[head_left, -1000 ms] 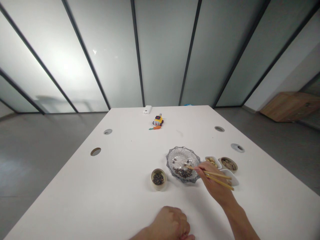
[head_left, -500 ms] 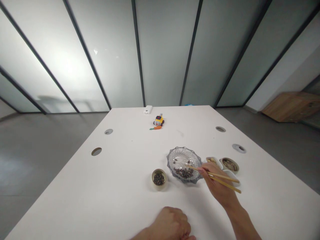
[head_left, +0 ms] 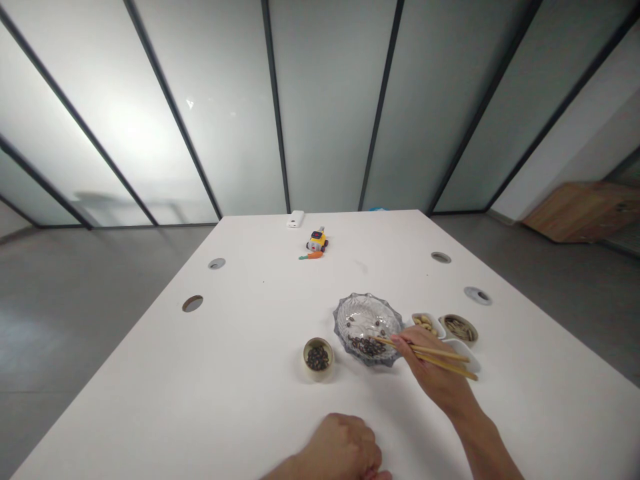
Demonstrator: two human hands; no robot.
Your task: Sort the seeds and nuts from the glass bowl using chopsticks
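My right hand [head_left: 425, 357] is closed on a pair of wooden chopsticks [head_left: 445, 357]. Their tips reach into a clear scalloped glass bowl [head_left: 367, 307], at a heap of small dark beans or seeds [head_left: 366, 345]. A few single ones lie apart on the glass. Whether the tips pinch one is too small to tell. Left of the bowl stands a small round cup [head_left: 318, 377] holding more of the dark pieces. My left hand [head_left: 347, 445] rests on the table at the near edge of view, fingers curled in; what they may hold is hidden.
Beside the right hand sit a white divided dish [head_left: 465, 347] with peanut-like pieces [head_left: 425, 324] and a round cup [head_left: 460, 328] of striped seeds. Farther back are a toy vehicle [head_left: 317, 240], a toy carrot [head_left: 314, 255] and a white device [head_left: 296, 219]. Cable holes [head_left: 193, 303] pierce the tabletop.
My right hand has shifted slightly left, and the chopstick tips have dropped nearer the heap of dark pieces in the glass bowl. The left hand has stayed still.
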